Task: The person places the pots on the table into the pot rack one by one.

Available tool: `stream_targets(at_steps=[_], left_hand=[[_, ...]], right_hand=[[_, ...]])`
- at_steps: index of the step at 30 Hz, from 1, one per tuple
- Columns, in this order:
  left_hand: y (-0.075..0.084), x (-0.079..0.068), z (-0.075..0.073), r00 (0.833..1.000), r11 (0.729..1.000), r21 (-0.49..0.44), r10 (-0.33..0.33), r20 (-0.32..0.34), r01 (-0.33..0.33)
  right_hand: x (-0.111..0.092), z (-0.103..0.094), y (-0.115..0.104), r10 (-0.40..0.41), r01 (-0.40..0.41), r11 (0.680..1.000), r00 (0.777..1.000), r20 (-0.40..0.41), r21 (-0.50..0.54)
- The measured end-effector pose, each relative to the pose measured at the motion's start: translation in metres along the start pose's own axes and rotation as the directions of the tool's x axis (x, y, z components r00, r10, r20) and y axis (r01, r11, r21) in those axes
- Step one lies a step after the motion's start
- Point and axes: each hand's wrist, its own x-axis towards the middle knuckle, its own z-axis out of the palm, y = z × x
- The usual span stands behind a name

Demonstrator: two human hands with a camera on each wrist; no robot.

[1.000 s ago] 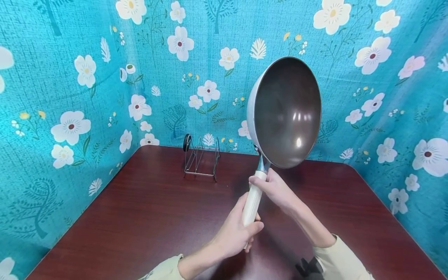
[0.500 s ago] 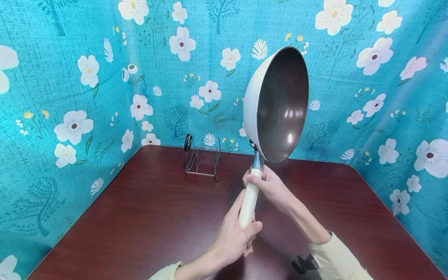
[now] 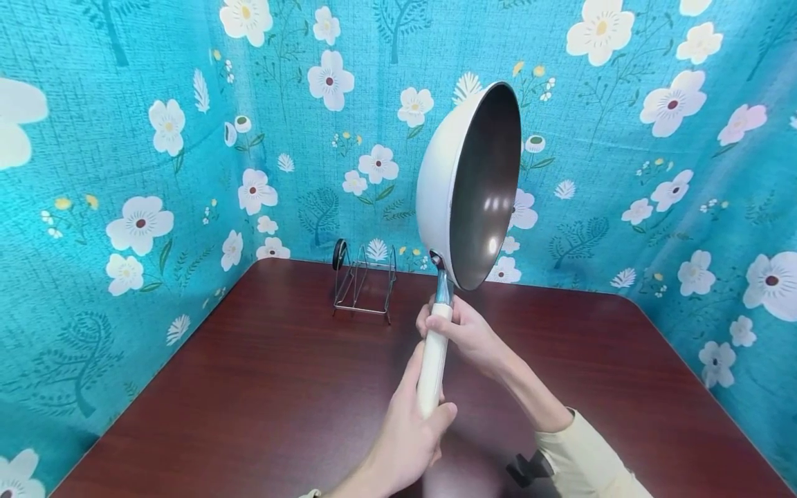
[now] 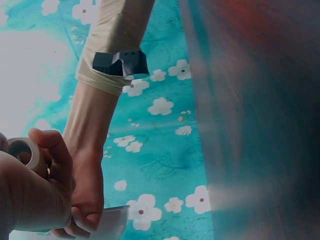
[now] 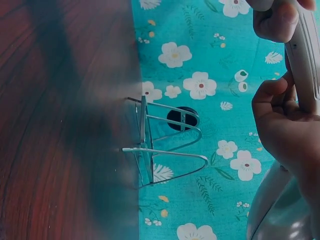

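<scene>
A deep wok-shaped frying pan (image 3: 436, 180), white outside and dark inside, is held upright above the table with its bowl on top and its opening turned to the right. My left hand (image 3: 407, 425) grips the lower end of its white handle (image 3: 434, 366). Higher up, just below the metal neck, my right hand (image 3: 463, 332) wraps round the same handle. In the left wrist view the hollow handle end (image 4: 22, 152) pokes out of the left hand. The right wrist view has both hands on the handle, with part of the pan bowl (image 5: 280, 205) below.
A wire rack (image 3: 364, 280) with a black round piece (image 3: 339, 254) at its left stands at the back of the dark red table (image 3: 280, 373). Blue flowered cloth (image 3: 373, 104) hangs behind and on both sides. A black strap device (image 3: 529, 469) sits on the right sleeve.
The pan has swung left and turned about its handle, so more of the white outside shows and the opening looks narrower. Both hands have moved left with it, keeping their grip.
</scene>
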Motion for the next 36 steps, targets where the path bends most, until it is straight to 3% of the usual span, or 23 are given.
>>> stream_targets(at_steps=[8, 13, 27, 36], left_hand=[[0.001, -0.007, -0.005, 0.997, 1.0, 0.012, -0.028, -0.067, 0.029], [0.001, -0.011, -0.008, 0.997, 1.0, -0.021, -0.023, -0.075, 0.021], [0.0, -0.017, -0.014, 0.991, 0.984, -0.142, 0.092, -0.102, -0.106], [0.002, -0.019, -0.018, 0.981, 0.995, -0.091, 0.028, -0.19, -0.046]], right_hand=[[0.012, 0.011, 0.002, -0.051, 0.046, 0.996, 0.997, 0.063, 0.079], [0.018, 0.016, 0.004, -0.106, 0.086, 0.985, 0.986, 0.13, 0.15], [0.036, 0.032, 0.01, -0.139, 0.107, 0.981, 0.969, 0.203, 0.164], [0.048, 0.04, 0.014, -0.163, 0.112, 0.972, 0.955, 0.246, 0.208]])
